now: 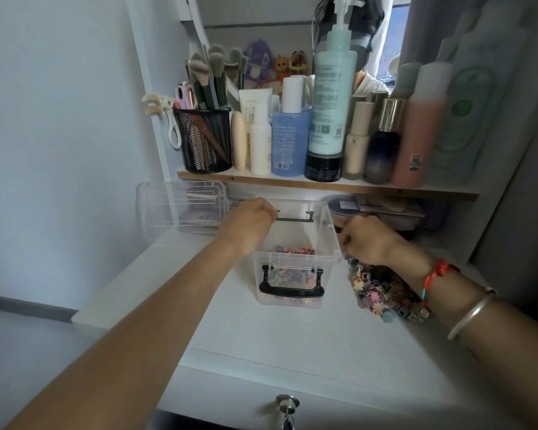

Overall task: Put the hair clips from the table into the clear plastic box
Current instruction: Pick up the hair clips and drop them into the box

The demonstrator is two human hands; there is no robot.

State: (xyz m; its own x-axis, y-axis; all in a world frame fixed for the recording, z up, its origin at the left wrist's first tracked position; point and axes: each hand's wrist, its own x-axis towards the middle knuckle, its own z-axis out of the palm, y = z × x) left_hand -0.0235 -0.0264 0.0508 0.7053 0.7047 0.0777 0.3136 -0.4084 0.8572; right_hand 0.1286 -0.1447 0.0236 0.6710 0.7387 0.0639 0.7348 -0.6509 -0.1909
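Head view looks down past a keyed drawer lock (288,402) onto a white table (292,342). Both bare forearms reach in from the near edge. The right wrist wears a red cord (438,271) and a metal bangle (469,315).

Just under that wrist, a pile of small coloured hair clips (382,290) lies on the table, right of the clear plastic box (288,302) and close against it. The box stands open at the middle of the table, with a black handle (291,291) on its near wall. More clips lie in its bottom.

The right hand (367,240) sits at the box's right rim above the far end of the pile, fingers curled downward. Whether it holds a clip is hidden. The left hand (249,220) hovers at the box's far-left corner, fingers curled inward; I cannot tell whether anything is pinched there.

Beyond the left hand stands a clear organiser (180,209). Above, a shelf (323,185) carries a black mesh cup (207,141) of brushes and a row of bottles, among them a pale green pump bottle (333,97).
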